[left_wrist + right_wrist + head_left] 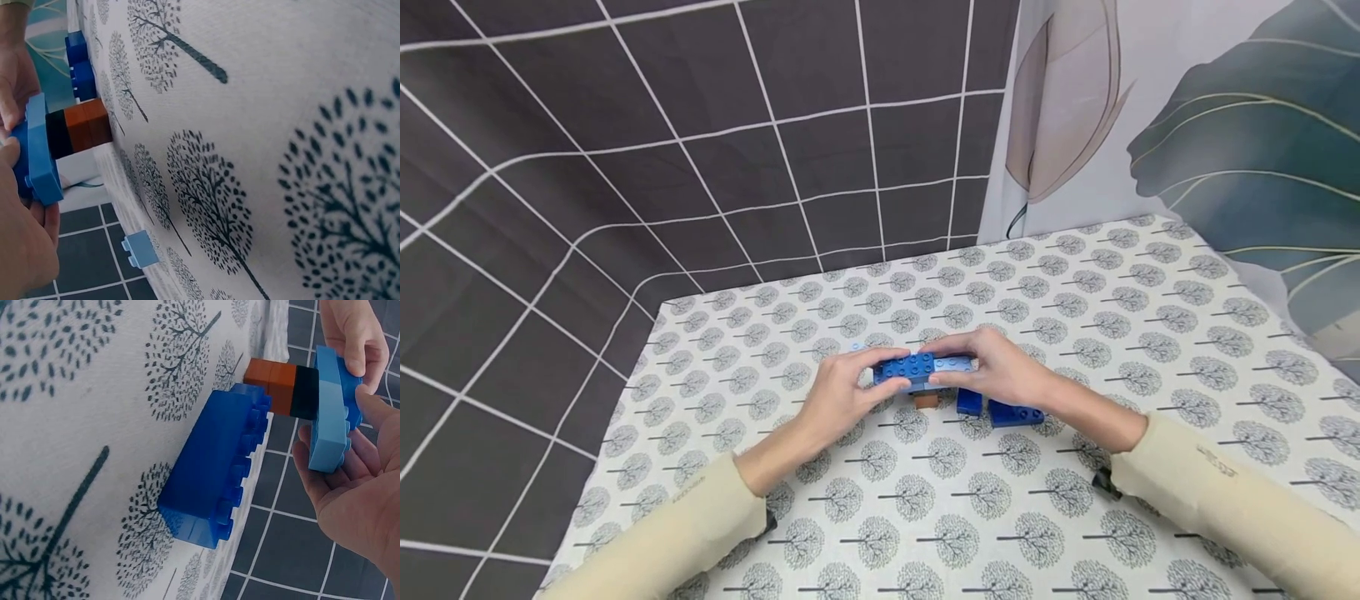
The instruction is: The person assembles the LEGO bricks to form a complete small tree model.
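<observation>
A small tower of toy building bricks stands on the tablecloth: orange bricks at the bottom, a black brick over them, then a wider light blue layer. On top sits a dark blue brick, studs upward, covering part of the light blue. My left hand pinches this dark blue brick between thumb and fingers from the left. From the right, my right hand holds the light blue layer, thumb in front and fingers behind, its thumb tip close to the dark blue brick.
Right of the tower lie a smaller dark blue brick and a longer dark blue brick. A light blue brick rests behind and left of the tower. The tree-patterned tablecloth runs back to a dark checked curtain.
</observation>
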The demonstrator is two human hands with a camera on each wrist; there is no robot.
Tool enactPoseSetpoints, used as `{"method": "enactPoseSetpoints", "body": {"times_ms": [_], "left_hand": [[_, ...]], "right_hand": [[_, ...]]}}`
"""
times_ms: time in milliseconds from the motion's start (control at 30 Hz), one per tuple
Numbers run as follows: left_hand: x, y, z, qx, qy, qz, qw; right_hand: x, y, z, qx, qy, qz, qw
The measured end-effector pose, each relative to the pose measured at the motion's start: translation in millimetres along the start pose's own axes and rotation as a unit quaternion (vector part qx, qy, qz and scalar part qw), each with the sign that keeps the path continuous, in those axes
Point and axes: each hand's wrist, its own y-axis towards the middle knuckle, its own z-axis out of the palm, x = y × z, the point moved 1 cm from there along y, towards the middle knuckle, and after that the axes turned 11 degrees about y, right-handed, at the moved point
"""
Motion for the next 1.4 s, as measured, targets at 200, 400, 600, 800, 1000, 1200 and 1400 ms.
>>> {"method": "enactPoseSetpoints", "body": {"times_ms": [200, 400, 600, 800, 1000, 1200, 1400], "left_hand": [[0.7, 1.9, -2.5, 0.02, -0.002, -0.014, 0.9997], [3.3, 2.1, -2.8, 0.026, -0.006, -0.014, 0.9995], [1.6, 0.9, -3.2, 0.034, -0.005, -0.016, 0.9993], [1.9, -1.0, -2.3, 0.039, 0.0, -0.021, 0.999], [3.6, -2.7, -1.0, 0.036, 0.0, -0.023, 0.9991], [4.6, -4.9, -2.4, 0.041, 0.007, -0.04, 0.9983], [8.4, -12.6, -9.0, 0.052, 0.015, -0.064, 0.9965]], "right_hand": [[-1.0, -2.3, -0.6, -0.007, -0.002, 0.009, 0.9999], [-3.8, -5.4, -0.9, -0.01, -0.014, 0.014, 0.9998], [-5.0, -7.9, -1.2, -0.014, -0.018, 0.016, 0.9996], [-5.2, -8.8, -2.8, -0.016, -0.017, 0.013, 0.9997], [-5.9, -14.0, -9.5, -0.03, -0.001, 0.017, 0.9994], [-7.9, -18.7, -15.7, -0.044, 0.007, 0.03, 0.9986], [-12.6, -14.2, -16.5, -0.048, 0.008, 0.024, 0.9985]]}}
